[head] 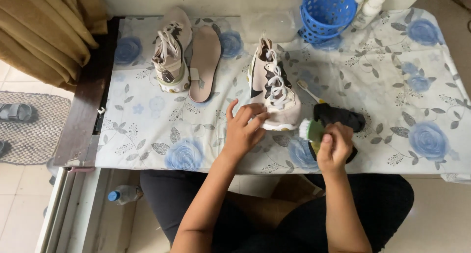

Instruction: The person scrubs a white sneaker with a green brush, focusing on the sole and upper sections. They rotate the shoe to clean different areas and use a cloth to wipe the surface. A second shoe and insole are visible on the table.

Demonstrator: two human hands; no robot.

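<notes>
Cleaning looks underway: left hand [244, 127], fingers spread, is steadying the toe of the nearer sneaker [273, 90] mid-table, while right hand [335, 146] is closing around a green-bristled brush [312, 130], probably; scrubbing would need firm bracing. Counting two sneakers, second one [171, 51] beside one insole [204, 62], one blue basket [326, 12].

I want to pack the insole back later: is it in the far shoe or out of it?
Out. The insole lies flat on the tablecloth, beside the far shoe.
</notes>
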